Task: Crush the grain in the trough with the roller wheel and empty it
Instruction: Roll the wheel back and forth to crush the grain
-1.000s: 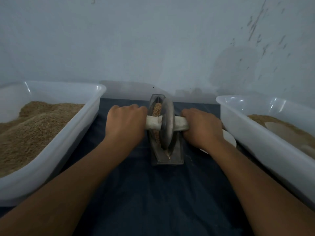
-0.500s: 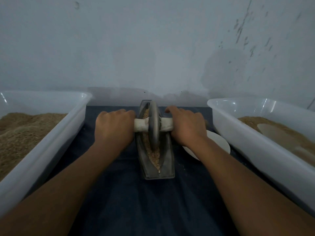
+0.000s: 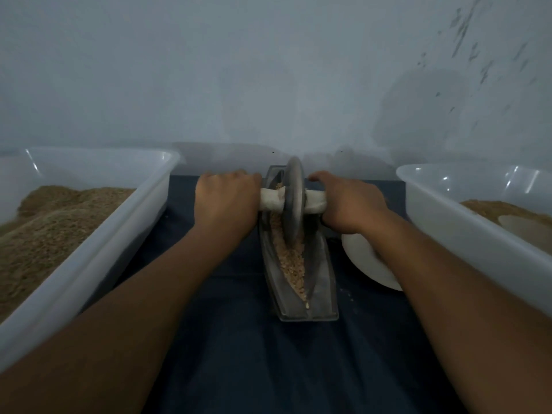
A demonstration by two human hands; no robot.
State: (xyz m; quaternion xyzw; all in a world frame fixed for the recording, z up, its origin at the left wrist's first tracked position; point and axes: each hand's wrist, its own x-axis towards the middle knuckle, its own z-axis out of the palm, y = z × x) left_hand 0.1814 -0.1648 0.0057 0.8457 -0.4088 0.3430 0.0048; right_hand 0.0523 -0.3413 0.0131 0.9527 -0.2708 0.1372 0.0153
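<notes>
Both arms stretched forward, left hand [image 3: 226, 201] and right hand [image 3: 351, 204] fisted, knuckles up

- dark cloth [image 3: 268, 369] under both arms
- trough [image 3: 319, 294] between hands
- left tub [image 3: 89, 264] outside left hand
- right tub [image 3: 466, 234] outside right hand
- white dish [image 3: 367, 264] under right wrist

No legible text anywhere.

Two bare forearms, no sleeves in view up to the lower edge of the picture. Left hand [image 3: 227, 201] and right hand [image 3: 352, 204] uncovered, without gloves. No ring, watch or bracelet visible on wrists or fingers [image 3: 236, 175]. Knuckles rounded; nails not to be made out in the dim light.
</notes>
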